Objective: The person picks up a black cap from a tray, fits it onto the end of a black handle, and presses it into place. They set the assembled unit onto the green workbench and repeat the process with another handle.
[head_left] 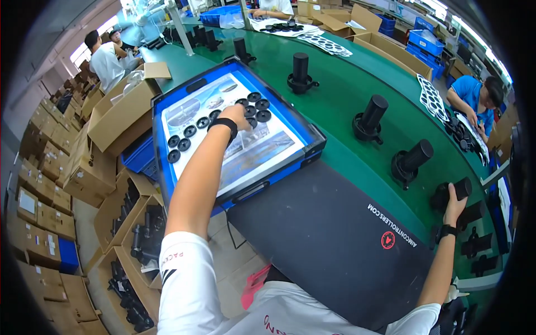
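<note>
My left hand (239,116) reaches into a blue tray (312,139) with a black rim. Its fingers close on a black disc (252,122) among several others; the fingertips are partly hidden. More black discs (190,130) lie in a row on the printed white sheet (268,149) lining the tray. At the far right, my right hand (455,207) grips a black cylindrical part (462,188) on the green conveyor belt. Similar upright black parts with round, lugged bases, such as one black cylinder part (412,162), stand along the belt beyond.
A dark mat (329,223) covers the surface before me. Cartons of black parts (148,237) stand on the floor at left, beside an open carton (120,120). Across the belt, a person in blue (474,97) works near white sheets with round cut-outs (431,99).
</note>
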Available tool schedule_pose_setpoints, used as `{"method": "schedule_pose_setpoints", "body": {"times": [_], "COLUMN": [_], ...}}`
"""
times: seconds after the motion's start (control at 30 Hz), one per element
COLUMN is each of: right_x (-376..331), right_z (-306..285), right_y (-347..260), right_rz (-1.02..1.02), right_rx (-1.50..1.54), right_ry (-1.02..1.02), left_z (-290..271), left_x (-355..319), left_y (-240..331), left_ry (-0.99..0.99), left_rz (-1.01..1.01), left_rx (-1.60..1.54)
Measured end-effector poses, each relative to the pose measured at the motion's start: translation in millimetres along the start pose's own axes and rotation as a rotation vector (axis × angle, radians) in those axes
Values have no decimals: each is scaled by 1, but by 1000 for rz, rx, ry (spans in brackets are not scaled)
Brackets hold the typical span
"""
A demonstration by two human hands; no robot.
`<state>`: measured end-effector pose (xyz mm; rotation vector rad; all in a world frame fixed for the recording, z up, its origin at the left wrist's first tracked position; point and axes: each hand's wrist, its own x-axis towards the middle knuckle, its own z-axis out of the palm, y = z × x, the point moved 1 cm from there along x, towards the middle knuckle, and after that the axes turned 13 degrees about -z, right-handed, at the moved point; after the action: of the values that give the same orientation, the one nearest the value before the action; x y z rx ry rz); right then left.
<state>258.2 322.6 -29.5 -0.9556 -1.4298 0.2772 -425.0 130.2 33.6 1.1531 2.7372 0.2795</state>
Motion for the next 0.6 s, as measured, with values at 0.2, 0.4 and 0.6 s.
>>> {"method": "schedule_pose_setpoints", "body": {"times": [0.2,0.4,0.6], "right_x": [4,5,-3], "right_z": [-18,71,145], "right_y": [-46,-147,-112], "right_rz": [-111,-278,12], "right_rx": [-383,-451,-216], "right_ry": [62,-155,-239], "left_z": [40,48,10], "left_x": [31,53,-6], "left_y": [4,-28,20], "left_ry": [-1,31,88], "left_rz": [-178,-203,20], "left_rx": [126,89,-187]}}
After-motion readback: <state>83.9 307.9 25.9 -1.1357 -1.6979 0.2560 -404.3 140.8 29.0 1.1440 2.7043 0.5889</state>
